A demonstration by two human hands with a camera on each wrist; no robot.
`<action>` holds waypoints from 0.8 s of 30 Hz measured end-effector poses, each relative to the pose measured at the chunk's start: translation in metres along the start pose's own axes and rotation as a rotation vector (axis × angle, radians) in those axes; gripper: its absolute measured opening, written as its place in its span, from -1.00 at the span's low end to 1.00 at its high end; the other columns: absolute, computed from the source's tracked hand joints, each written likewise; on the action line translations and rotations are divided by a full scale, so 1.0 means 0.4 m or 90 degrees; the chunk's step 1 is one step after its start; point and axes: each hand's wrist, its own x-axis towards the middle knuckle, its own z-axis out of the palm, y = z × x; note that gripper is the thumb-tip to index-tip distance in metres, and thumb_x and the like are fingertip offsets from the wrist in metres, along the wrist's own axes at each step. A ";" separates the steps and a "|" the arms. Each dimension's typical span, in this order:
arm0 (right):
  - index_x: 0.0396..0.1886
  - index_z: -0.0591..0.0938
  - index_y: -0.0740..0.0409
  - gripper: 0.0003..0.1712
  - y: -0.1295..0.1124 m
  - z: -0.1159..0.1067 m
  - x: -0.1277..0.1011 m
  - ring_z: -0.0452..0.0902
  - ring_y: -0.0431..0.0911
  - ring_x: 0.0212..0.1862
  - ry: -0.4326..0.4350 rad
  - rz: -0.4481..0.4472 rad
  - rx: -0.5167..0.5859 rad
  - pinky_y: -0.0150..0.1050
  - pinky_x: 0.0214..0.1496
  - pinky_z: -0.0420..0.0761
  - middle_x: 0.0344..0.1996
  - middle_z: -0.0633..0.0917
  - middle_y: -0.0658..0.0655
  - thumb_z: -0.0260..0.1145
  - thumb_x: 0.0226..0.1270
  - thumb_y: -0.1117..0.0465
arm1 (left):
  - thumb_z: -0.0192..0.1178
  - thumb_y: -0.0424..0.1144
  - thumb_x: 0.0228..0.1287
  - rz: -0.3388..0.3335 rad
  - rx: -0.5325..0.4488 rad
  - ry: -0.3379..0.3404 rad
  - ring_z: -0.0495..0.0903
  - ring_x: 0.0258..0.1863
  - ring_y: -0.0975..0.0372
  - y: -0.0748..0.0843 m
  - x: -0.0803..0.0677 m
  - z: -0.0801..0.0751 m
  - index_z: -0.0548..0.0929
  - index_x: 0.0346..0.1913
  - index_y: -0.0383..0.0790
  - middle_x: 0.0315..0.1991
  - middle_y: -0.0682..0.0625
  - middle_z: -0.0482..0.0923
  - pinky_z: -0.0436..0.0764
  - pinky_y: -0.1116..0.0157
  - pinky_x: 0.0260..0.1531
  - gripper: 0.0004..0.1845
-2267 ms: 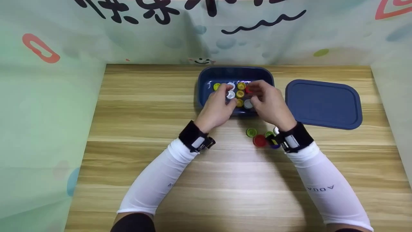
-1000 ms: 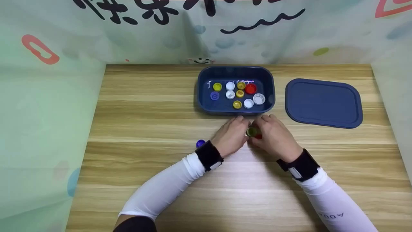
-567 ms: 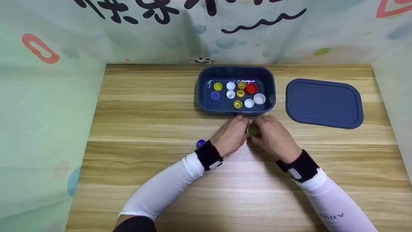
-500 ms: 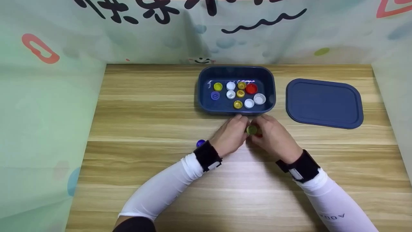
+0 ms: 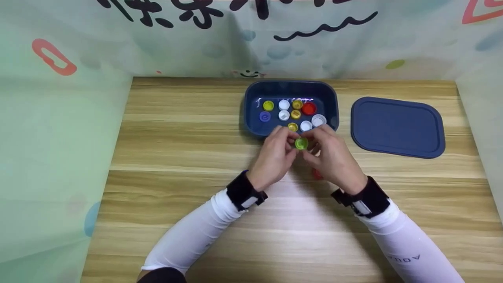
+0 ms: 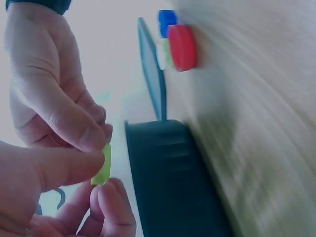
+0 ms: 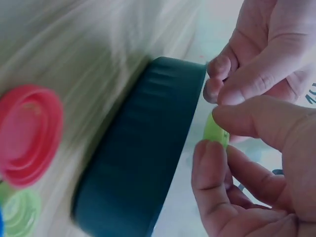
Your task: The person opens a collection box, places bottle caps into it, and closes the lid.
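Between my two hands, at the near edge of the dark blue box (image 5: 251,131), is a light green bottle cap (image 5: 301,143). My left hand (image 5: 271,159) pinches it from the left, and my right hand (image 5: 334,159) grips its right side with thumb and fingers. Seen from the right wrist, the green cap (image 7: 215,131) stands on edge, and the other hand's thumb is right beside it. Inside the box lie several caps: yellow, purple, white, gold and a red cap (image 5: 309,108).
On the table by my right hand sits another red cap (image 7: 29,136), with a second green cap (image 7: 22,212) and a blue cap (image 6: 167,22) close by. The box's blue lid (image 5: 397,127) lies flat to the right. A printed cloth (image 5: 188,51) hangs behind the table.
Both hands left the box for the loose caps on the table, took hold of the green cap and raised it toward the box's near edge. The blue cap by the left wrist is now mostly hidden.
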 end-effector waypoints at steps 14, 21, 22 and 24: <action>0.07 0.74 0.29 -0.63 -0.036 0.012 0.099 0.66 -0.09 -0.16 0.046 0.001 0.044 -0.30 -0.12 0.71 -0.10 0.60 0.16 0.52 0.26 0.44 | 0.27 -0.52 0.43 -0.062 -0.107 0.056 0.65 -0.08 0.19 0.004 0.028 -0.078 0.61 0.25 -0.40 0.03 -0.14 0.56 0.65 0.42 -0.07 -0.64; 0.12 0.72 0.34 -0.60 -0.028 0.021 0.149 0.70 -0.05 -0.13 0.026 0.012 0.054 -0.33 -0.10 0.71 -0.05 0.61 0.21 0.50 0.28 0.41 | 0.25 -0.50 0.47 -0.102 -0.132 0.060 0.67 0.02 0.18 -0.012 0.047 -0.104 0.56 0.31 -0.39 0.12 -0.16 0.59 0.65 0.40 0.02 -0.60; 0.14 0.71 0.34 -0.59 -0.026 0.022 0.156 0.71 -0.04 -0.12 0.020 0.015 0.055 -0.30 -0.08 0.72 -0.04 0.63 0.22 0.49 0.29 0.41 | 0.25 -0.50 0.47 -0.107 -0.136 0.059 0.68 0.03 0.17 -0.015 0.051 -0.107 0.55 0.32 -0.40 0.14 -0.17 0.60 0.65 0.39 0.04 -0.59; 0.17 0.70 0.33 -0.57 -0.021 0.025 0.169 0.73 -0.03 -0.10 0.005 0.028 0.057 -0.24 -0.05 0.74 -0.02 0.66 0.22 0.47 0.30 0.39 | 0.24 -0.50 0.47 -0.119 -0.140 0.057 0.68 0.06 0.14 -0.024 0.058 -0.114 0.54 0.33 -0.40 0.15 -0.19 0.62 0.65 0.38 0.07 -0.59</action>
